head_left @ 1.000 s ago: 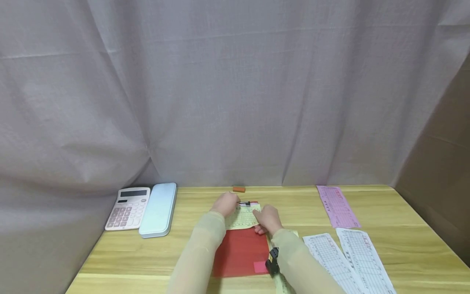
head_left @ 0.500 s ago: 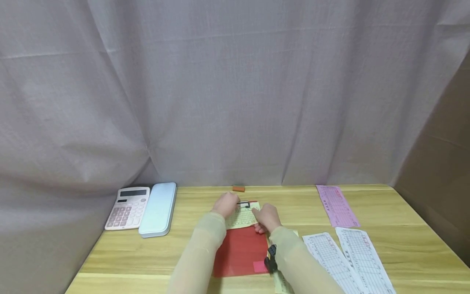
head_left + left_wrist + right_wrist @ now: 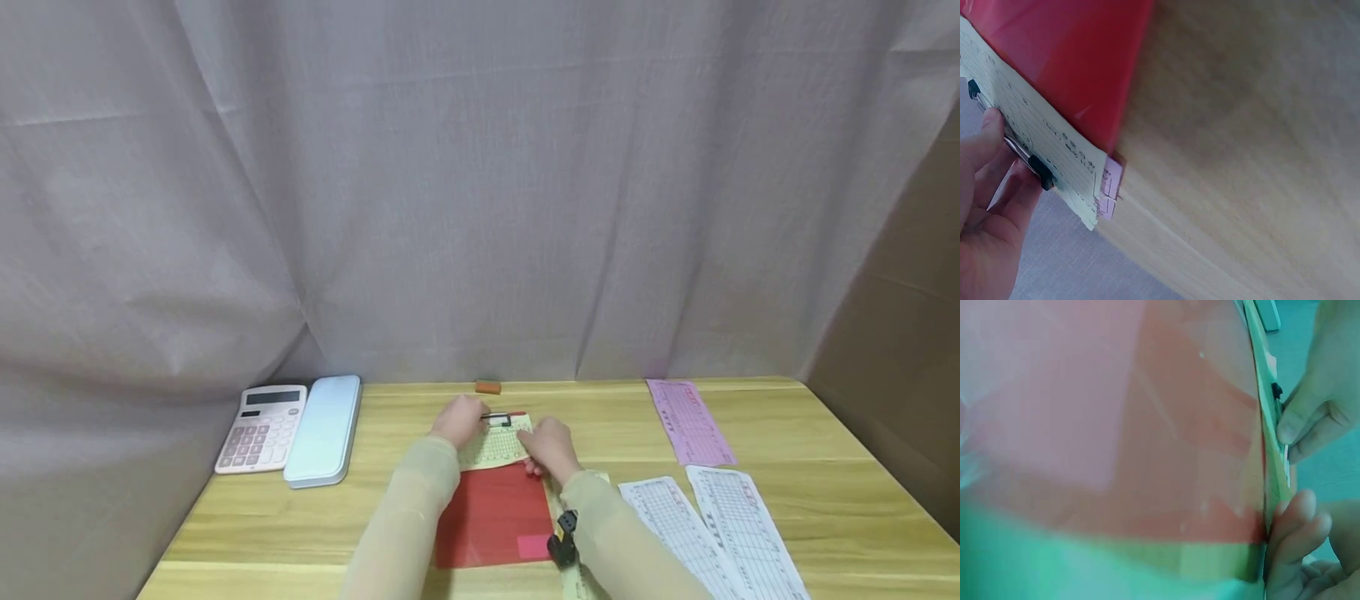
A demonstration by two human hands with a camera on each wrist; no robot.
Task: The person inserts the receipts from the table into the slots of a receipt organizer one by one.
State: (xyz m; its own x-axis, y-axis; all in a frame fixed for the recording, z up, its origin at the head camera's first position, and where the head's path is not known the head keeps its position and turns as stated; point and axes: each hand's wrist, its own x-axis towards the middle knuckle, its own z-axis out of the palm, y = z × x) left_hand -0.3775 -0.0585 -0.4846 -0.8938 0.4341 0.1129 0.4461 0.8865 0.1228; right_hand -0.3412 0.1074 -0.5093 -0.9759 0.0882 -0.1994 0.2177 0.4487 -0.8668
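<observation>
A red folder [image 3: 491, 517] lies mid-table, with a yellow printed slip [image 3: 491, 450] across its far end. At that end is a metal clip [image 3: 498, 420] with black ends. My left hand [image 3: 457, 421] pinches the clip; in the left wrist view, its thumb presses the metal bar and the fingers curl behind. My right hand [image 3: 551, 446] grips the slip's right edge, thumb on top and fingers underneath. A purple slip [image 3: 1110, 187] peeks out from beneath the yellow one in the left wrist view.
A calculator [image 3: 258, 427] and a pale blue case [image 3: 324, 429] are at left. An orange-brown block [image 3: 487, 387] sits at the back. At right lie a purple slip [image 3: 690, 421] and white slips [image 3: 742, 525]. Another yellow slip [image 3: 573, 579] lies partly under my right sleeve.
The clip's frame shows more over the slip than a second ago, and my left hand has shifted slightly left. My right hand keeps almost the same place.
</observation>
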